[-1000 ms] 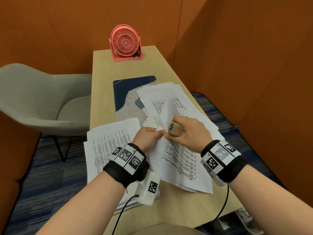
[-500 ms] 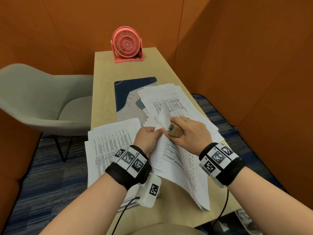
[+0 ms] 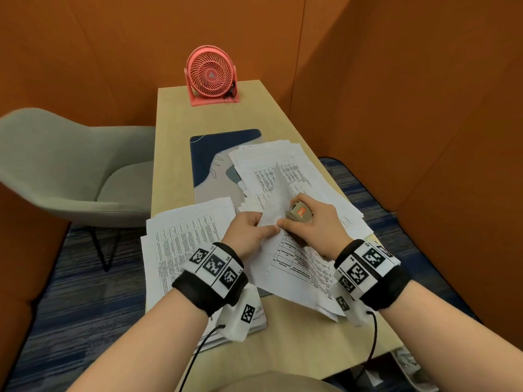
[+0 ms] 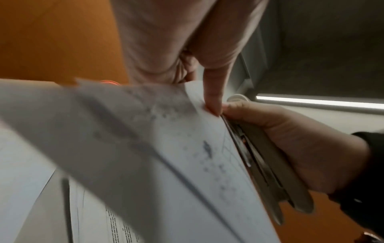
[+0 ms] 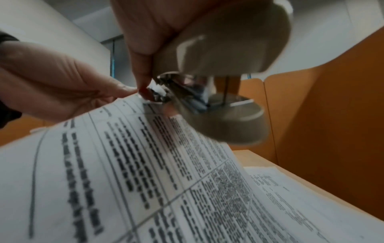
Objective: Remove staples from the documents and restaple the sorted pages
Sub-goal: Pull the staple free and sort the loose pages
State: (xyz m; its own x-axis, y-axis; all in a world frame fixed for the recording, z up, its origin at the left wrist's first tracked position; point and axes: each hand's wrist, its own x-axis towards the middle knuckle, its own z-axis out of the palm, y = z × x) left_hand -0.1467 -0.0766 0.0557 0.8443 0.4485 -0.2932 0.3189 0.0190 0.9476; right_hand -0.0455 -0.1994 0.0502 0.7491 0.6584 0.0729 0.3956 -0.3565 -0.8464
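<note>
Head cam sits up high, looking forward and down the length of the desk (image 3: 285, 329), so both forearms come in from the bottom edge. The left wrist cam is low under the left hand (image 4: 176, 41), super close, aimed up and across toward the right hand (image 4: 290, 144). The right wrist cam is just as tight under the right hand (image 5: 158, 24), facing back at the left hand (image 5: 51, 78). All three share the same spot: the corner of the document (image 3: 297, 267) where the stapler (image 3: 298, 213) meets it.
</note>
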